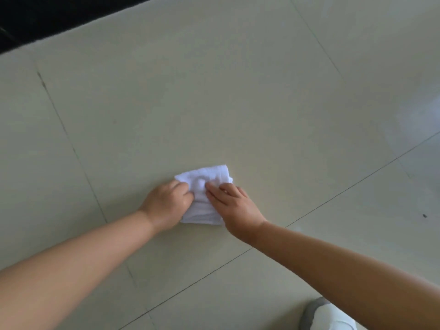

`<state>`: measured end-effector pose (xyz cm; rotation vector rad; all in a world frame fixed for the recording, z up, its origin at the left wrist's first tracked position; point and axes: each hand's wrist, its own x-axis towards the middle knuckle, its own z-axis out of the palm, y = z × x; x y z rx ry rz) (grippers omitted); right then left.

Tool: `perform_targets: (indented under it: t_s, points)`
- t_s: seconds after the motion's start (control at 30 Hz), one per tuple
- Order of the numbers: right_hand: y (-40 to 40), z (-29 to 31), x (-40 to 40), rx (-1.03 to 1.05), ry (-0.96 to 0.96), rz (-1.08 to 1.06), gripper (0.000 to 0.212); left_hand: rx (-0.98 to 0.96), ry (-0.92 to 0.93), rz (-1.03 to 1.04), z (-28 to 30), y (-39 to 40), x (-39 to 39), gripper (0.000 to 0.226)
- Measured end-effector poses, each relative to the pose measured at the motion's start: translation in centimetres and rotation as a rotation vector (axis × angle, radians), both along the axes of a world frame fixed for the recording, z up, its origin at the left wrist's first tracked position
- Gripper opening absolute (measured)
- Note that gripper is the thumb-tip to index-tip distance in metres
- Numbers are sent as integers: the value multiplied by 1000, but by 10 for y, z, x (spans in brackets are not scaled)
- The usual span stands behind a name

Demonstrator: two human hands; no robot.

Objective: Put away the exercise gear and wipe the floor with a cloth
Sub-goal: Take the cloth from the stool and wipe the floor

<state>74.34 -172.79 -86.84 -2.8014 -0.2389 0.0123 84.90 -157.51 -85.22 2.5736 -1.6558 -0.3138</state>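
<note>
A folded white cloth (206, 186) lies flat on the pale tiled floor (214, 103), near the middle of the view. My left hand (166, 204) sits on the cloth's left side with its fingers curled into the fabric. My right hand (234, 206) lies on the cloth's right side with fingers straight, pressing it down. Both forearms reach in from the bottom corners. No exercise gear is in view.
A dark strip (59, 15) borders the floor at the top left. A white and grey shoe (326, 316) shows at the bottom right. A small dark speck (425, 215) lies on the tile at the right.
</note>
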Motion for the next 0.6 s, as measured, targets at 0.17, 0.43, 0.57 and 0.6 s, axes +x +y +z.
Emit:
perform_targets:
  t_s: [0.17,0.43,0.57,0.6]
  points:
    - [-46,13,-68,-136,79,60,50,-87,67,-115,-6,-41,-59,33]
    - [-120,27,-45,-331,215,-371,51,-111,183,-16,16,-158,-38,12]
    - [-105,24,9,-253,233,-590,45,57,137,203,15,-175,3,32]
    - [-96,23,20,-216,256,-631,45,148,194,214,15,-169,11,37]
